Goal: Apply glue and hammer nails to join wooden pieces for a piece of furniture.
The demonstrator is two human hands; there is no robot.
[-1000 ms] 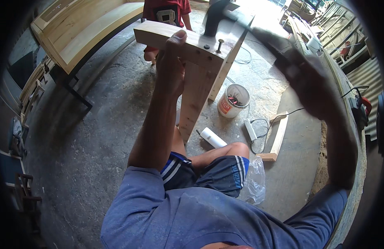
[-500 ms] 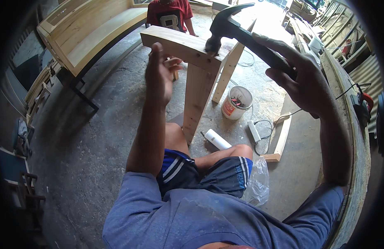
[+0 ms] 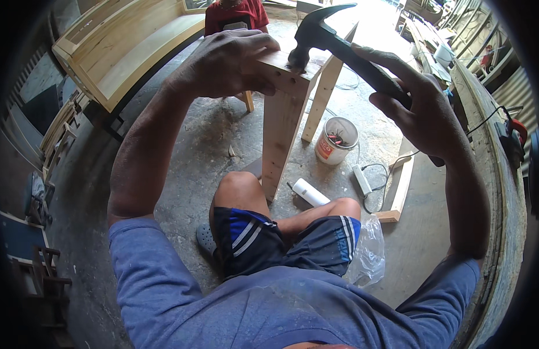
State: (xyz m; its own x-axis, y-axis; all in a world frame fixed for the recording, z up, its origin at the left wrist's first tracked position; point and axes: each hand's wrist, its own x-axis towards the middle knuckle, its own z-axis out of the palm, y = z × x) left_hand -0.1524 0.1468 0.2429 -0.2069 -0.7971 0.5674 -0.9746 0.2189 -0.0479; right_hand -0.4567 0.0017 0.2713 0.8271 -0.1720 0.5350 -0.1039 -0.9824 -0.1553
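Observation:
A dark claw hammer (image 3: 339, 49) is gripped by its handle in my right hand (image 3: 424, 113), at the upper right. Its striking face rests on or just over the top corner of a wooden frame (image 3: 281, 116), beside small dark holes in the side of the joint. My left hand (image 3: 231, 64) is wrapped over the frame's top bar, thumb on the near side and fingers across the top. Most of that bar is hidden under the hand. One frame leg stands upright near my knee; another leg (image 3: 322, 104) slants down behind it.
A white bucket (image 3: 337, 139) with red-handled tools stands right of the frame, near a white bottle (image 3: 310, 193) and a power strip (image 3: 362, 180). Long boards (image 3: 496, 192) run along the right. A person in a red shirt (image 3: 237, 14) is beyond; a wooden bench (image 3: 130, 52) stands left.
My left hand has gone from upright and spread beside the bar to gripping over its top, with the elbow swung out to the left. The hammer has stayed almost in place.

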